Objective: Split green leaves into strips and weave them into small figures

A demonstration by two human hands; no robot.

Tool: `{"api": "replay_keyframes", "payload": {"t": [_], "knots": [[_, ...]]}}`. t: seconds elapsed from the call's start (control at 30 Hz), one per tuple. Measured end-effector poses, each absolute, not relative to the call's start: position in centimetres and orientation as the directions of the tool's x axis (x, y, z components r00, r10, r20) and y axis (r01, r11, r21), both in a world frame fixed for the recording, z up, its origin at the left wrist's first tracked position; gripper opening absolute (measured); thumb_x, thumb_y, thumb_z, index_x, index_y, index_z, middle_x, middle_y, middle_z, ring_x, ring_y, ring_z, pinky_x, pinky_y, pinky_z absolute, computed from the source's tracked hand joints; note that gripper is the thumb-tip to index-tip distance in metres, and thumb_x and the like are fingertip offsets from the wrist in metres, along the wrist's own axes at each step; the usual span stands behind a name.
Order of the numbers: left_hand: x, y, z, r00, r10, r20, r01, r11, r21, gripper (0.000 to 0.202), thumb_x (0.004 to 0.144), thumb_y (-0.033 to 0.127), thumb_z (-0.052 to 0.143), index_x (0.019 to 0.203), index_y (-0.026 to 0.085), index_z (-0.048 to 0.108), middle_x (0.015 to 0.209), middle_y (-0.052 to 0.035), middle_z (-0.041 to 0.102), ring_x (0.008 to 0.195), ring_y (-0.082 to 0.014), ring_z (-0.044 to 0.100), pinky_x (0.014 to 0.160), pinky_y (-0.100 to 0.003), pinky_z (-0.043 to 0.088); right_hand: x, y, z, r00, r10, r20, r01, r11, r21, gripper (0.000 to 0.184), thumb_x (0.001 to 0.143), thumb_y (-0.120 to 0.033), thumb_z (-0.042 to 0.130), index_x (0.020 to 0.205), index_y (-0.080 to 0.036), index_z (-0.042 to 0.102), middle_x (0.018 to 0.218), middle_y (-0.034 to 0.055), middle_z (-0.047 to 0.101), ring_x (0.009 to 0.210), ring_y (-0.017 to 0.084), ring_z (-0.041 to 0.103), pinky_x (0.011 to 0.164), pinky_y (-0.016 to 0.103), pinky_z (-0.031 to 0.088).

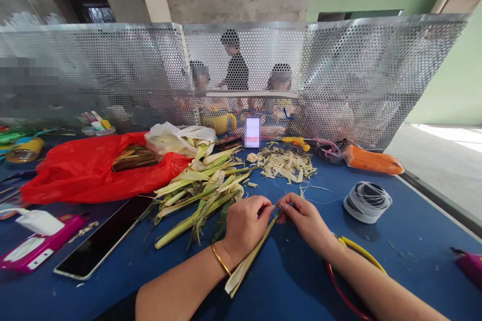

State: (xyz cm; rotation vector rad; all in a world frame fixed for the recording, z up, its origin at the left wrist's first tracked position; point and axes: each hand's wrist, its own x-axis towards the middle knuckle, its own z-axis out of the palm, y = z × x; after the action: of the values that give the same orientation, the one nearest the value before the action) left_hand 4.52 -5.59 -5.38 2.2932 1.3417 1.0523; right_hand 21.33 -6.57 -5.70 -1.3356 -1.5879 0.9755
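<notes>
Near the front middle of the table, my left hand (pixel 248 223) and my right hand (pixel 297 213) pinch close together. Between my fingertips is the narrow tip of a folded corn husk (pixel 248 267), whose wide end slants down to the lower left beneath my left hand. My right fingers close on that tip. The left thumb and forefinger pinch what looks like a fine white thread at the same spot. A thin line of it leads toward the spool of white thread (pixel 367 201) on the right. A pile of green and pale corn husks (pixel 203 190) lies just beyond my left hand.
Husk scraps (pixel 288 164) lie ahead. Leftward are a red plastic bag (pixel 86 170), a phone (pixel 107 235) and a magenta power strip (pixel 45 243). Yellow-and-red handles (pixel 363 251) lie under my right forearm. A perforated metal screen (pixel 339 60) stands behind, with people beyond it.
</notes>
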Motion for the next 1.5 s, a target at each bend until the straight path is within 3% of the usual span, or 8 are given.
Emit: {"api": "replay_keyframes", "payload": {"t": [0.3, 0.4, 0.5, 0.63, 0.83, 1.07, 1.2, 1.5], "knots": [[4.6, -5.4, -5.7, 0.286, 0.862, 0.419, 0.625, -0.499, 0.600, 0.016, 0.087, 0.028, 0.056, 0.079, 0.022, 0.068, 0.078, -0.0007, 0.071, 0.074, -0.0141, 0.063, 0.070, -0.024, 0.040, 21.3, -6.6, -5.7, -0.095, 0.991, 0.097, 0.340, 0.123, -0.932, 0.022, 0.086, -0.039, 0.047, 0.079, -0.021, 0.055, 0.057, -0.0039, 0.058, 0.054, 0.014, 0.054, 0.058, 0.027, 0.041], [4.5, -5.2, -5.6, 0.271, 0.881, 0.388, 0.620, -0.468, 0.630, 0.015, 0.086, 0.028, 0.058, 0.079, 0.022, 0.069, 0.079, -0.0003, 0.072, 0.075, -0.0146, 0.063, 0.069, -0.024, 0.040, 21.4, -6.7, -5.7, -0.055, 0.989, 0.138, 0.346, 0.149, -0.926, 0.022, 0.087, -0.040, 0.045, 0.079, -0.021, 0.052, 0.075, -0.0012, 0.062, 0.048, 0.010, 0.047, 0.054, 0.026, 0.039], [4.4, -5.1, -5.4, 0.269, 0.912, 0.310, 0.630, -0.410, 0.660, 0.015, 0.084, 0.027, 0.059, 0.077, 0.022, 0.071, 0.078, -0.0006, 0.073, 0.074, -0.0156, 0.064, 0.067, -0.025, 0.040, 21.5, -6.8, -5.5, -0.007, 0.973, 0.231, 0.335, 0.220, -0.916, 0.024, 0.089, -0.040, 0.044, 0.073, -0.022, 0.048, 0.092, 0.0034, 0.062, 0.056, 0.011, 0.050, 0.059, 0.027, 0.042], [4.4, -5.0, -5.1, 0.283, 0.935, 0.212, 0.613, -0.346, 0.710, 0.016, 0.080, 0.028, 0.060, 0.069, 0.022, 0.071, 0.068, -0.0002, 0.071, 0.066, -0.0157, 0.061, 0.063, -0.026, 0.038, 21.5, -6.9, -5.1, -0.008, 0.960, 0.280, 0.304, 0.269, -0.914, 0.025, 0.090, -0.039, 0.044, 0.072, -0.023, 0.049, 0.076, 0.0025, 0.059, 0.069, 0.017, 0.055, 0.067, 0.029, 0.044], [4.6, -4.3, -5.6, 0.243, 0.970, -0.010, 0.247, -0.052, 0.968, 0.018, 0.073, 0.031, 0.064, 0.063, 0.017, 0.065, 0.056, 0.0008, 0.063, 0.053, -0.0125, 0.055, 0.056, -0.024, 0.041, 21.6, -6.8, -4.5, 0.105, 0.986, 0.127, 0.022, 0.126, -0.992, 0.027, 0.082, -0.046, 0.055, 0.084, -0.020, 0.059, 0.058, -0.0021, 0.053, 0.055, 0.014, 0.047, 0.058, 0.028, 0.040], [4.5, -3.6, -5.9, 0.261, 0.912, -0.316, -0.061, 0.342, 0.938, 0.020, 0.067, 0.033, 0.070, 0.065, 0.015, 0.061, 0.053, 0.0030, 0.056, 0.047, -0.0073, 0.048, 0.050, -0.020, 0.037, 21.9, -6.7, -4.1, 0.106, 0.993, -0.045, -0.358, -0.005, -0.934, 0.024, 0.072, -0.039, 0.071, 0.080, -0.018, 0.064, 0.064, -0.0004, 0.059, 0.053, 0.011, 0.048, 0.053, 0.025, 0.039], [4.2, -3.4, -5.5, 0.249, 0.907, -0.340, -0.075, 0.368, 0.927, 0.019, 0.066, 0.032, 0.068, 0.068, 0.015, 0.060, 0.056, 0.0035, 0.055, 0.049, -0.0064, 0.048, 0.049, -0.019, 0.033, 21.8, -6.6, -4.3, 0.048, 0.993, -0.110, -0.511, -0.070, -0.857, 0.020, 0.070, -0.032, 0.075, 0.075, -0.019, 0.060, 0.091, 0.0039, 0.067, 0.060, 0.010, 0.055, 0.057, 0.025, 0.045], [4.7, -3.5, -5.8, 0.352, 0.901, -0.252, -0.290, 0.361, 0.886, 0.020, 0.063, 0.026, 0.069, 0.066, 0.016, 0.052, 0.061, 0.0048, 0.050, 0.055, -0.0053, 0.045, 0.049, -0.017, 0.030, 21.4, -6.7, -4.5, 0.009, 0.995, -0.101, -0.467, -0.086, -0.880, 0.026, 0.069, -0.034, 0.076, 0.070, -0.019, 0.055, 0.072, -0.0014, 0.056, 0.063, 0.012, 0.057, 0.061, 0.025, 0.046]]}}
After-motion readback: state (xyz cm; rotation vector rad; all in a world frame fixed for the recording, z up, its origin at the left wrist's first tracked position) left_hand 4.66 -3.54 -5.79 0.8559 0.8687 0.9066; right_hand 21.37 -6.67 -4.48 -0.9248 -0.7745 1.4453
